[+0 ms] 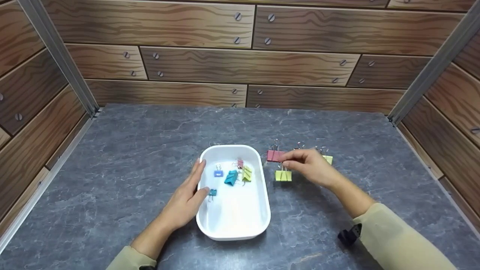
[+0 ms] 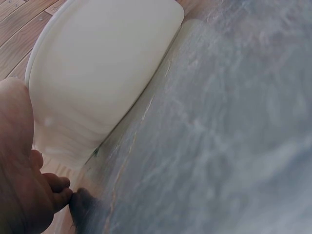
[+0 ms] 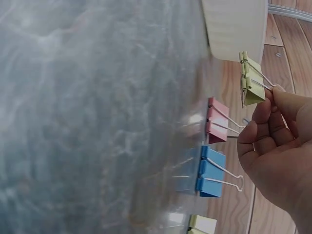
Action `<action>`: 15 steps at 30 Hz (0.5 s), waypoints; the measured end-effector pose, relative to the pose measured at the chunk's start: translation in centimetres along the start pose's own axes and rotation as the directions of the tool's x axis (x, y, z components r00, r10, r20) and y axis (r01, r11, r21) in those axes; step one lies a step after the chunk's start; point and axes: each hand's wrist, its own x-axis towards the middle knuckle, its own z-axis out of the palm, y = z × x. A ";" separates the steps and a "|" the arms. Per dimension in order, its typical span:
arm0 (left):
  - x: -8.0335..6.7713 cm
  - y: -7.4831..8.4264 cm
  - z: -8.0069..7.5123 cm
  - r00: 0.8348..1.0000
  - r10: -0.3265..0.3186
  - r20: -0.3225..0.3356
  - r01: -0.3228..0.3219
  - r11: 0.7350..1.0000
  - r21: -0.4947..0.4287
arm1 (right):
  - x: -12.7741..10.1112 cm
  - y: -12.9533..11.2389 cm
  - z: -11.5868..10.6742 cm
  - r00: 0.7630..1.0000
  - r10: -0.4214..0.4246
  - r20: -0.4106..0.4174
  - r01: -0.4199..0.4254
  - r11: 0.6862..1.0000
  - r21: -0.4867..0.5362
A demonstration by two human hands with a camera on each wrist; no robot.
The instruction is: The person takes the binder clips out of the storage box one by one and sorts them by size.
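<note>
My left hand point(image 1: 185, 198) rests against the left side of a white plastic tub point(image 1: 234, 234), thumb and a fingertip over its rim. Inside lie small binder clips: a blue one point(image 1: 218, 173), a larger teal one point(image 1: 231, 177), a yellow-green one point(image 1: 246, 174), a pink one point(image 1: 240, 164) and a small teal one point(image 1: 213, 192) near my left thumb. To the tub's right, my right hand point(image 1: 309, 165) pinches a yellow binder clip point(image 3: 252, 80) by its wire handles, raised off the table. A pink binder clip point(image 1: 274, 156) stands just beyond it.
Also on the table point(image 1: 142, 150) are a blue binder clip point(image 3: 212, 173), mostly behind my right hand in the head view, and another yellow binder clip point(image 1: 327, 159) farther right. Wood-patterned panels point(image 1: 198, 67) enclose the back and sides.
</note>
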 end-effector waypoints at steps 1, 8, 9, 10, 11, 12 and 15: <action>0.0 0.0 0.0 1.000 -0.003 0.002 0.003 1.000 0.000 | 0.0 0.1 0.1 1.000 0.003 0.005 -0.003 1.000 -0.005; -0.1 -0.1 0.0 1.000 0.000 -0.002 0.000 1.000 0.006 | 0.4 0.9 0.5 1.000 -0.003 0.023 0.004 1.000 -0.022; -0.1 -0.1 0.0 1.000 0.003 -0.004 -0.003 1.000 0.003 | 0.5 0.9 0.6 1.000 -0.003 0.023 0.004 1.000 -0.025; -0.1 -0.1 0.0 1.000 0.002 -0.003 -0.002 1.000 0.003 | 0.6 1.0 0.6 1.000 -0.004 0.024 0.004 1.000 -0.027; -0.1 -0.1 0.0 1.000 0.002 -0.003 -0.002 1.000 0.004 | 0.7 1.1 0.7 1.000 -0.004 0.025 0.004 1.000 -0.026; 0.0 -0.1 0.0 1.000 -0.001 -0.002 0.001 1.000 0.003 | 0.8 1.1 0.7 1.000 -0.002 0.027 0.002 1.000 -0.025; 0.0 0.0 0.0 1.000 -0.008 0.002 0.008 1.000 0.004 | 0.9 1.3 0.8 1.000 0.002 0.027 -0.001 0.999 -0.034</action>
